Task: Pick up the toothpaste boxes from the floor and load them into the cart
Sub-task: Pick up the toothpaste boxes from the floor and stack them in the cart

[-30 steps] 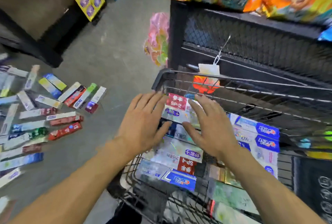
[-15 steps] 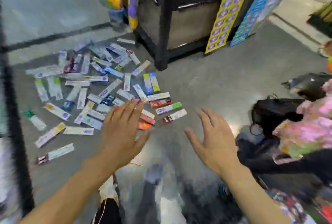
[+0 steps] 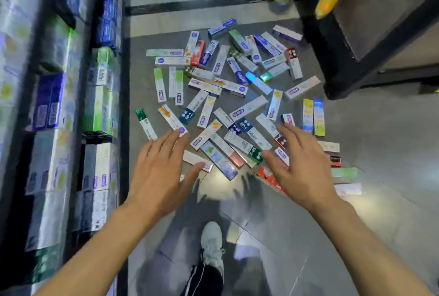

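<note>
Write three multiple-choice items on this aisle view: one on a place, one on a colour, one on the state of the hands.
1. Where do most toothpaste boxes lie?
A. on the floor ahead of the hands
B. in a cart
C. on a table

2. What colour is the shoe?
A. red
B. white
C. black

3. What are the left hand and right hand doing?
A. each grips a box
B. both spread open, holding nothing
C. both clenched into fists

Answers:
1 A, the boxes are scattered over the grey floor.
2 B, the shoe at bottom centre is white.
3 B, straight fingers fan out above the boxes.
</note>
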